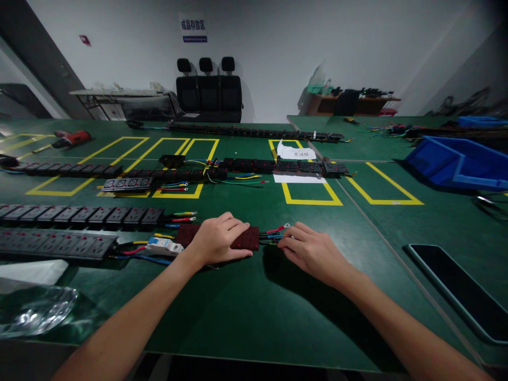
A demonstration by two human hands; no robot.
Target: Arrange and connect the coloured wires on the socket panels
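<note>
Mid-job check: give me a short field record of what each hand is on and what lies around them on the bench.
left hand: palm down on a dark red socket module, pressing it to the table
right hand: fingertips at the coloured wires leaving the module's right end
wire ends: ring terminals, one by the right fingertips
left of module: white circuit breaker with red, blue and yellow leads
further left: black socket strips
surface: green table with yellow marked boxes
far right: blue bin
</note>
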